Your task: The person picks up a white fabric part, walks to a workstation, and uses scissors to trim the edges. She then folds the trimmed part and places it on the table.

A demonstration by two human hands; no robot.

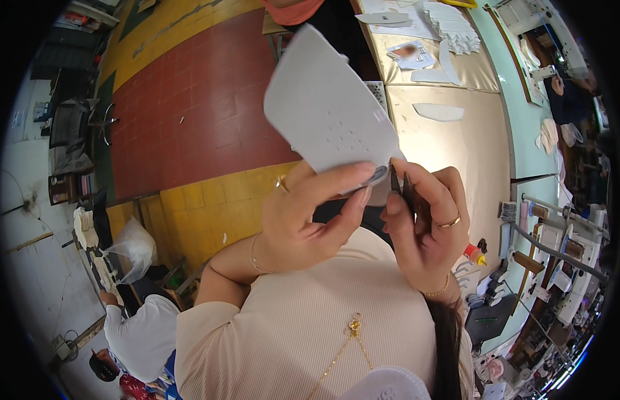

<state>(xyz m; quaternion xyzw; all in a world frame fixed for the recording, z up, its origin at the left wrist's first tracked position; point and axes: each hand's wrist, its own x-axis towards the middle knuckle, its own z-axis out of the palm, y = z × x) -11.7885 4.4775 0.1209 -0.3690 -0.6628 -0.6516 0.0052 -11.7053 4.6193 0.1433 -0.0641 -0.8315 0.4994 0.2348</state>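
A pale grey shoe upper piece [330, 107] is raised in front of my chest, its broad rounded end pointing up and away. Small punched holes dot its middle. My left hand [313, 210] pinches its lower edge between thumb and fingers, beside a darker grey patch [375, 175]. In my right hand [430, 217] is a pair of small dark thread snips [407, 190], with two pointed blades slightly apart. Their tips are close to the piece's lower right corner, where my right fingertips also are. Whether the blades touch it, I cannot tell.
A gold-topped table [450, 153] runs along the right, with white cut pieces [439, 112] and a stack of white parts [451, 28] farther off. A red bottle with yellow cap [475, 255] stands near my right arm. Another person [143, 337] sits at lower left.
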